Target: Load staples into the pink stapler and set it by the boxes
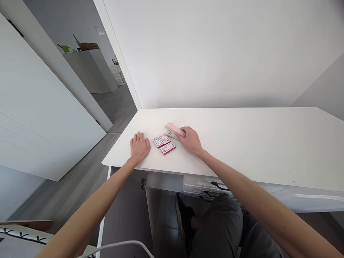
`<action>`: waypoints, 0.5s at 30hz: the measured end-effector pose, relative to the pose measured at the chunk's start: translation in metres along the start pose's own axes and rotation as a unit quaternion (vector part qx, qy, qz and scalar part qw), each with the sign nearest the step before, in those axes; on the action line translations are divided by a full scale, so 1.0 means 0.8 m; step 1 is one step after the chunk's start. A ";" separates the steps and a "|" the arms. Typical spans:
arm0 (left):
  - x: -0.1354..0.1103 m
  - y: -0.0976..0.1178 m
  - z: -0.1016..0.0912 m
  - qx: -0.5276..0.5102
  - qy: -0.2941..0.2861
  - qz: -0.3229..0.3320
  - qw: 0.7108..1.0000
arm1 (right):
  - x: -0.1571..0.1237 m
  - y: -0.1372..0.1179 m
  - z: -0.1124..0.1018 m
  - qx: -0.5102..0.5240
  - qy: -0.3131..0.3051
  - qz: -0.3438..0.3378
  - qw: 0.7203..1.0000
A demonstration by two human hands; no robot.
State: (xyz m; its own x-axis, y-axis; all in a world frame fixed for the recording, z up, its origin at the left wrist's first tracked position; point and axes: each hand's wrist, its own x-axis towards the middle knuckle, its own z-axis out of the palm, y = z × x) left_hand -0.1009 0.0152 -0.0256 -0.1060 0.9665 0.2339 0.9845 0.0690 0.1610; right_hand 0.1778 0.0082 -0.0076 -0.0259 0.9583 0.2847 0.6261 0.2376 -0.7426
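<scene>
My right hand (190,138) is closed around the near end of a pink stapler (173,128) that lies on the white table (255,143). Just left of that hand sit three small red-and-white boxes: two side by side (161,140) and one in front of them (168,148). My left hand (139,145) rests flat on the table near its left edge, fingers stretched out, holding nothing, a short way left of the boxes.
A white wall rises behind the table. To the left an open doorway shows a grey cabinet (90,70) with items on top and a white door panel (40,107). Under the table are a clear drawer unit (204,184) and my legs.
</scene>
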 end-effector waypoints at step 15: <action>0.001 -0.003 0.004 -0.020 0.015 0.005 1.000 | -0.007 0.002 0.008 0.035 -0.024 0.021 0.999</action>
State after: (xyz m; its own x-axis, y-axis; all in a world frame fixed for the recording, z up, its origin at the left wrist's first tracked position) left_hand -0.1032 0.0163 -0.0289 -0.1014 0.9589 0.2649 0.9792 0.0492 0.1967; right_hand 0.1738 0.0039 -0.0146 -0.0384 0.9736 0.2249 0.5718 0.2060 -0.7941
